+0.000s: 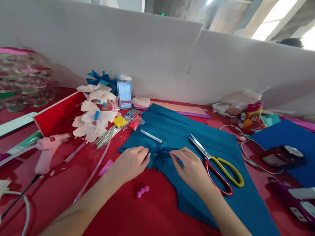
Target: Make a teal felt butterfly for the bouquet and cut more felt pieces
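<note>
A gathered dark blue flower point(158, 157) of thin sheet material lies between my two hands, over the large blue sheet point(173, 130). My left hand point(132, 163) is closed, its thumb and fingers pinching the flower's left edge. On the other side, my right hand point(190, 167) pinches its right part, where a fine light strand shows near the fingertips. What exactly lies within each pinch is partly hidden. A white pen point(151, 136) rests just beyond the flower. Scissors point(207, 155) with red and yellow handles lie beside my right hand. Below are three pink beads point(143, 191).
At left are a pink glue gun point(48, 150), white flowers point(94, 119), wire stems point(109, 134) and stacked clear cups point(20, 76). A phone point(124, 94) stands by the white partition point(111, 46). A jar point(283, 155) and purple device point(297, 199) are at right.
</note>
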{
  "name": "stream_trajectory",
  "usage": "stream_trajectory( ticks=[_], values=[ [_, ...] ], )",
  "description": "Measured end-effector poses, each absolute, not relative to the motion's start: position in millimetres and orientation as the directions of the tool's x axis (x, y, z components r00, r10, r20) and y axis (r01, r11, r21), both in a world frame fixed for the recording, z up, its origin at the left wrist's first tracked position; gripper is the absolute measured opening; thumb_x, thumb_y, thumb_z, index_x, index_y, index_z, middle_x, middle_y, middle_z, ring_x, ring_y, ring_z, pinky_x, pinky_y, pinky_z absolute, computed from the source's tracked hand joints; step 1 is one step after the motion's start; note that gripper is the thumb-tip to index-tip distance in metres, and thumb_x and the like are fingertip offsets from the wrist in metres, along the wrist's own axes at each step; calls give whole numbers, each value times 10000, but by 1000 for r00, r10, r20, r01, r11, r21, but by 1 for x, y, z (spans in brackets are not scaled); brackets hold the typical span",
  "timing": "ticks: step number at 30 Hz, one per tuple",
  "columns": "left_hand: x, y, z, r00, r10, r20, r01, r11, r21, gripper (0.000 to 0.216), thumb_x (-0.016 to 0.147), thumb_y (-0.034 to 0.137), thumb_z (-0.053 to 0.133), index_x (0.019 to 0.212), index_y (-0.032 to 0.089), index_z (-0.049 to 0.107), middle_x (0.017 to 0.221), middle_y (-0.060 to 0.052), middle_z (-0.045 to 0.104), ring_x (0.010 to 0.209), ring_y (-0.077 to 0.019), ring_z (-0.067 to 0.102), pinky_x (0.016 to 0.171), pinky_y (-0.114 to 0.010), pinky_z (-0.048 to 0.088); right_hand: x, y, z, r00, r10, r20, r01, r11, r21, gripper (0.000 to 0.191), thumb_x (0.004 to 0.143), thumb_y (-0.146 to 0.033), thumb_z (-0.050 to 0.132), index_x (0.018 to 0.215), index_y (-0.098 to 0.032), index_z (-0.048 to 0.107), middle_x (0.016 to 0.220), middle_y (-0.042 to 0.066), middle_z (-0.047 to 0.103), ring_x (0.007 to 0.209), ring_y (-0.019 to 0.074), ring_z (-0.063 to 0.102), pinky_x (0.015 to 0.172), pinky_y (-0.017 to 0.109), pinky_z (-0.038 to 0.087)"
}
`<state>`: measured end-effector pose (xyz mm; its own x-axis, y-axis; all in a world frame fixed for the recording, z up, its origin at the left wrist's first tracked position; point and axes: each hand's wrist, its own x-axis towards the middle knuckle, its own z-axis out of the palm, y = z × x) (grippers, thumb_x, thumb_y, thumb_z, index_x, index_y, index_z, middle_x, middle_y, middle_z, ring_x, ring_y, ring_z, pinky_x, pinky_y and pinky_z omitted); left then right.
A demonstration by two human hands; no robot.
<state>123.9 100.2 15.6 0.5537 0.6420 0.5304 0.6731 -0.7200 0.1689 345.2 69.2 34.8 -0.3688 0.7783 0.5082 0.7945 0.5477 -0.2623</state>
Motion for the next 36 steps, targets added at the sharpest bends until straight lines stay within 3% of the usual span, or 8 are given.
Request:
stream_trajectory(
  ticks=[14,36],
  values=[
    [117,106,5,539,592,599,674,-730,115,182,906,212,481,782,144,596,757,-72,649,684,-185,641,623,-273,491,350,75,8,-323,661,678,763,605,-226,160,923,-202,488,941,-162,642,807,86,662,788,216,593,695,336,510],
    [117,103,14,576,591,565,656,-747,113,192,926,210,460,800,148,591,754,-61,650,677,-181,636,624,-276,501,347,75,13,-311,651,693,704,647,-292,150,910,-144,502,992,-193,619,924,76,693,868,210,602,771,359,529]
  ],
)
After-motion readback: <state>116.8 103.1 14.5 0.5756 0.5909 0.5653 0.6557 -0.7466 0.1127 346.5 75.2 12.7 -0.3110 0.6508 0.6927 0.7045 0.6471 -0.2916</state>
